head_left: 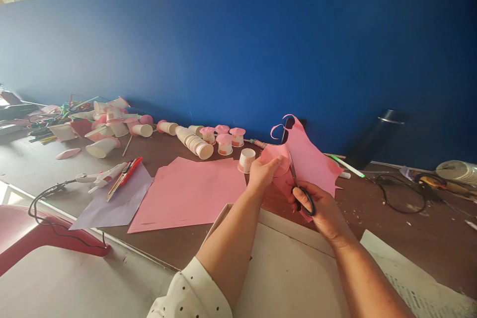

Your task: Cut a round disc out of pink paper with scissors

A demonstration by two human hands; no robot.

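Two hands engaged: scissors at pink paper, right of the lone cup

Nearest, to the right of the lone cup (246,161) and closer to the person, the right hand (324,208) is closed round the handles of the scissors (294,179). The spread of the blades cannot be determined. Just right of the cup, the left hand (263,171) lays its thumb on a rounded piece (282,165) of pink paper; its other fingers are hidden beneath, and a firm pinch is presumed.

Judgement on method: hold the scissors steady, feed the curve into them by turning the paper, take short bites, and keep the left thumb clear of the blades.

Orientation: the tips point away from the person, inclined left toward the cup's side; the long axis runs near to far. The pink sheet (311,159) stands beyond the blades, right of the cup, with curled strips at its far edge. Pink-topped cups (224,145) sit left of and beyond the lone cup.
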